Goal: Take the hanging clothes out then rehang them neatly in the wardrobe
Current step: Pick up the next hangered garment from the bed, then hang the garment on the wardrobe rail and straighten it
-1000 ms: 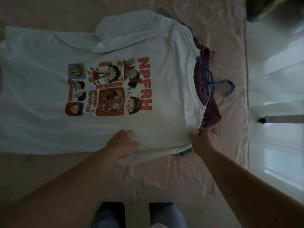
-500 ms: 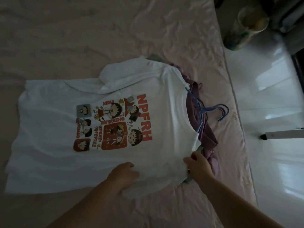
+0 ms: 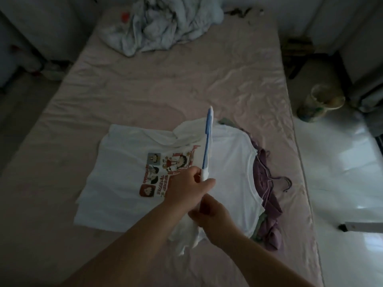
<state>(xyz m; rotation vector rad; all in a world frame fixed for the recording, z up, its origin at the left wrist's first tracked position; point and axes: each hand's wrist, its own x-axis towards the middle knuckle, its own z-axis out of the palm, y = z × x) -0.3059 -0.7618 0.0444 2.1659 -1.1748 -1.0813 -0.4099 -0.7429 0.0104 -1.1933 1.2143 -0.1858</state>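
A white T-shirt (image 3: pixel 228 162) with a red cartoon print lies flat on the pink bed sheet (image 3: pixel 145 96). My left hand (image 3: pixel 186 189) grips the lower part of a blue and white hanger (image 3: pixel 207 139), which stands edge-on above the shirt. Just below it, my right hand (image 3: pixel 211 216) holds bunched white cloth at the shirt's near sleeve, lifted off the bed. A purple garment (image 3: pixel 267 183) lies under the shirt's right side. Thin hanger hooks (image 3: pixel 287 181) stick out beyond it.
A crumpled pale blanket (image 3: pixel 165 23) sits at the far end of the bed. Right of the bed is glossy white floor (image 3: pixel 342 162) with a painted vase (image 3: pixel 319 104) and a white bar (image 3: pixel 362 226). Dark furniture stands at the back right.
The view has tilted up to show the whole bed. My left hand has left the shirt's hem and now holds a raised hanger. My right hand has moved in beneath it, bunching white cloth.
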